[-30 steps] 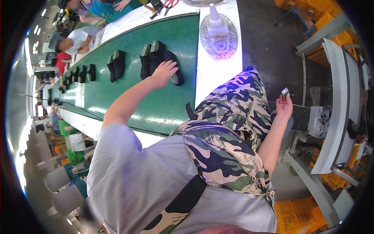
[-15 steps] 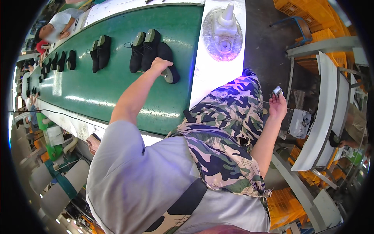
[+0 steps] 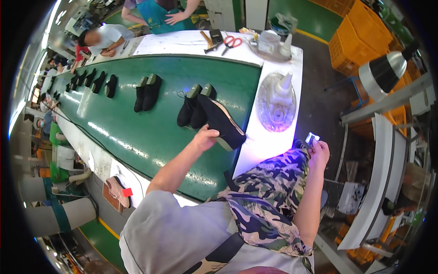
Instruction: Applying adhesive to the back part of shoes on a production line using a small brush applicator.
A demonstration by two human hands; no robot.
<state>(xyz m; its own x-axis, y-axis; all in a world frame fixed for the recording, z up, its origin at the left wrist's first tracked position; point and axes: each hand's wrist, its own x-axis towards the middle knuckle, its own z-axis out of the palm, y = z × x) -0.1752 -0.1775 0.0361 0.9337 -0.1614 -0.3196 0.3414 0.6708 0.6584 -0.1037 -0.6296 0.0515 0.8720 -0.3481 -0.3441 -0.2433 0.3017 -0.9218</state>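
At one o'clock from my nearer left hand [image 3: 205,138], closed on it, the black shoe [image 3: 221,118] runs eleven-to-five, my right hand [image 3: 320,155] pinching a small glinting piece [image 3: 312,138].

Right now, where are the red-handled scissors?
In the head view's upper middle, the scissors lie on the white table, right of the wooden-handled tool.

Black shoe [image 3: 220,120], camouflage-patterned apron [image 3: 267,187]

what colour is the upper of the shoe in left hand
Black; the shoe in the left hand shows best in the head view.
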